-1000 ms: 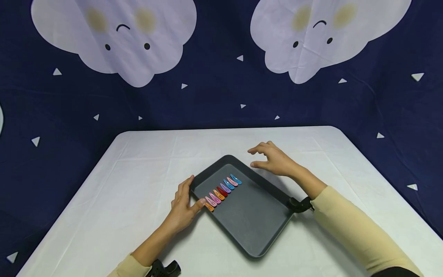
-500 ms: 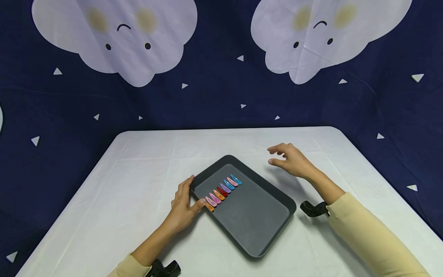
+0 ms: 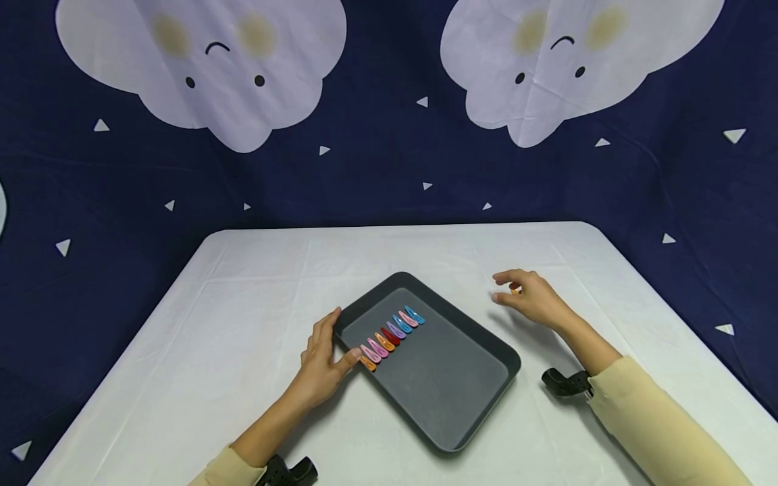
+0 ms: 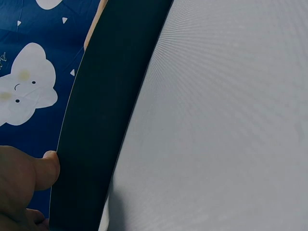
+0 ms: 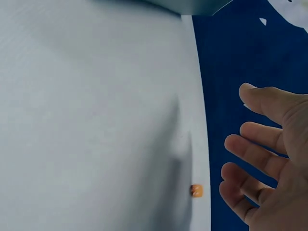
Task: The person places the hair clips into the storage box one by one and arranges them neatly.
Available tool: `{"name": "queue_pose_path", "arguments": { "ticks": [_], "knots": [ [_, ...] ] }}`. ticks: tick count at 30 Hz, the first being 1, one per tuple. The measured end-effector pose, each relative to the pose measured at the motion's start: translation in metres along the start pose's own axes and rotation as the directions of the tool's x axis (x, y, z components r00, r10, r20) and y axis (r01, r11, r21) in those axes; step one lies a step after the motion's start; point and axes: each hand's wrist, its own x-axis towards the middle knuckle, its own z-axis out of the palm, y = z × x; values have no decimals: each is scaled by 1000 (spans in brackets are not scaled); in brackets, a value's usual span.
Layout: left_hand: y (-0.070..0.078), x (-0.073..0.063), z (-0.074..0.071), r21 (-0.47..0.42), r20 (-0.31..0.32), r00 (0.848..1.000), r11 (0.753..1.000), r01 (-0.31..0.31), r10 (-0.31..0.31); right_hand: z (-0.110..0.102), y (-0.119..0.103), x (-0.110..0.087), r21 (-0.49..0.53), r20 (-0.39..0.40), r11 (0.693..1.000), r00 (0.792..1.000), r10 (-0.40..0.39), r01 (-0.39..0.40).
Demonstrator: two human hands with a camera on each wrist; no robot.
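A dark grey baking tray lies at an angle on the white table. Several snap hair clips in orange, pink, red, purple and blue form a slanting row in its left part. The left hand holds the tray's left corner, thumb over the rim by the nearest orange clip; the left wrist view shows the thumb against the dark tray side. To the right of the tray, the right hand hovers with parted, loosely bent fingers. Beyond its fingers is a small orange block-like piece with a pale mark, apart from the hand.
A white cloth covers the table. A dark blue curtain with clouds and triangles hangs behind its far edge. Black wrist-worn devices sit below both wrists; the right one is beside the tray's right corner.
The right hand has moved right and slightly nearer, away from the tray's far rim. The orange piece has come into sight between its fingers. The left hand, tray and clips have stayed put.
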Motion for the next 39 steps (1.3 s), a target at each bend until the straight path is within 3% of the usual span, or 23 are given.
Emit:
{"name": "queue_pose_path", "arguments": {
  "ticks": [6,16,39],
  "knots": [
    [0,-1,0,-10,-4,1000,1000,2,-2,2,8,-6,0,26,999,998,53,-54],
    [0,0,0,-6,2,1000,1000,2,-2,3,17,-12,-15,47,998,997,67,-66],
    [0,0,0,-24,11,1000,999,29,-28,-6,37,-12,-81,-3,990,993,117,-117]
  ]
}}
